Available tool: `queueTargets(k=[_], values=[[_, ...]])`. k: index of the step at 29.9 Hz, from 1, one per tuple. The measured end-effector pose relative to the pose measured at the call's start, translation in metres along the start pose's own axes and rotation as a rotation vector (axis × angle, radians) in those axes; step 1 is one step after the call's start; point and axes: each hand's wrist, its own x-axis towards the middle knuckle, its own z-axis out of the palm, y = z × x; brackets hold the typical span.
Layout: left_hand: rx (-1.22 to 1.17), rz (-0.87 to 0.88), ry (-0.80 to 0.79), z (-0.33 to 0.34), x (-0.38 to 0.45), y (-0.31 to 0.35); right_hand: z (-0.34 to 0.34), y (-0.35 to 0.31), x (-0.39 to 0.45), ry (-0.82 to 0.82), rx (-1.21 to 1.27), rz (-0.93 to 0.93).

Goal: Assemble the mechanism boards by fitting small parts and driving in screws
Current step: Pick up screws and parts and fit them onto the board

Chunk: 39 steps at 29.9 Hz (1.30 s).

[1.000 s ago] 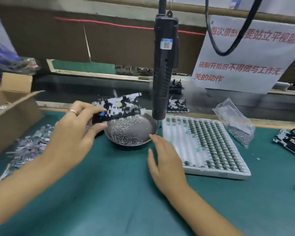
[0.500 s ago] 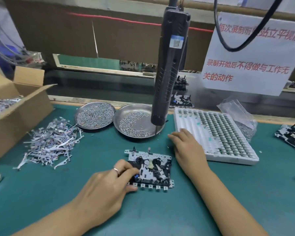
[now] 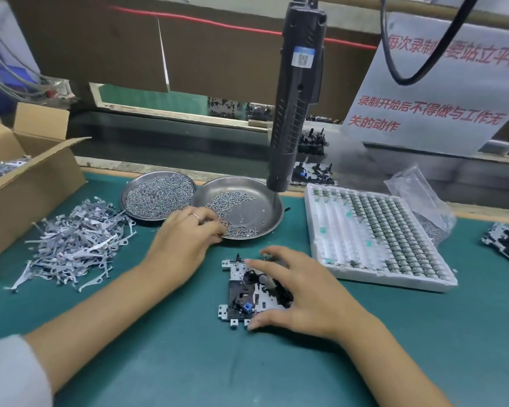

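The fingers of the right hand (image 3: 303,292) are spreading out flat and pressing down on the mechanism board (image 3: 244,292), which is lying on the green table (image 3: 188,362) right in front of the person. The thumb is touching the near edge of the board and the fingertips are reaching past its far edge. The fingers of the left hand (image 3: 182,245) are curling together at the near rim of the right-hand metal dish (image 3: 247,207), right among the little screws (image 3: 232,201) lying there; I cannot tell if they are pinching one, because the fingertips are blurry. Another dish (image 3: 159,198), full of screws, is sitting just beside it on the left. A black electric screwdriver (image 3: 297,98) is hanging over the dishes. A white tray (image 3: 373,242) of small parts is lying to the right of the board, and a pile of thin metal pieces (image 3: 77,239) is lying to the left, next to a cardboard box (image 3: 27,183).
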Motion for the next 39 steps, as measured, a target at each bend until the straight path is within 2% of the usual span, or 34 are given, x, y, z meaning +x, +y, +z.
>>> queueTargets(k=[6, 10, 12, 14, 16, 18, 19, 25, 28, 31, 33, 36, 39], values=[[-0.080, 0.082, 0.007, 0.018, 0.011, 0.021, 0.006, 0.000, 0.009, 0.039, -0.017, 0.075], [-0.180, -0.017, -0.012, 0.010, 0.011, 0.019, 0.005, -0.003, 0.009, 0.131, -0.098, 0.022], [-0.101, -0.049, 0.087, -0.007, -0.001, 0.004, 0.005, -0.004, 0.007, 0.095, -0.097, 0.031], [0.131, -0.122, 0.135, -0.024, -0.018, -0.022, 0.007, -0.004, 0.007, 0.076, -0.106, 0.033], [0.327, -0.295, 0.008, -0.038, -0.030, -0.046, 0.010, -0.004, 0.009, 0.058, -0.138, 0.044], [0.396, -0.458, -0.172, -0.042, -0.038, -0.062, 0.013, -0.007, 0.013, 0.038, -0.159, 0.067], [0.381, -0.486, -0.203, -0.041, -0.041, -0.067, 0.015, -0.008, 0.015, 0.050, -0.171, 0.063], [0.278, -0.477, -0.095, -0.039, -0.039, -0.072, 0.016, -0.019, 0.016, 0.237, -0.130, 0.011], [0.126, -0.503, 0.096, -0.046, -0.035, -0.064, 0.016, -0.024, 0.016, 0.417, -0.003, 0.001], [-0.158, -0.355, 0.243, -0.055, -0.031, -0.041, 0.018, -0.031, 0.016, 0.555, 0.240, -0.018], [-0.291, -0.144, 0.210, -0.054, -0.031, -0.012, 0.019, -0.037, 0.018, 0.590, 0.443, -0.033], [-0.409, 0.129, 0.098, -0.033, -0.031, 0.030, 0.018, -0.043, 0.019, 0.585, 0.591, -0.056], [-0.559, 0.147, 0.070, -0.008, -0.028, 0.046, 0.013, -0.036, 0.016, 0.568, 0.729, 0.050]])
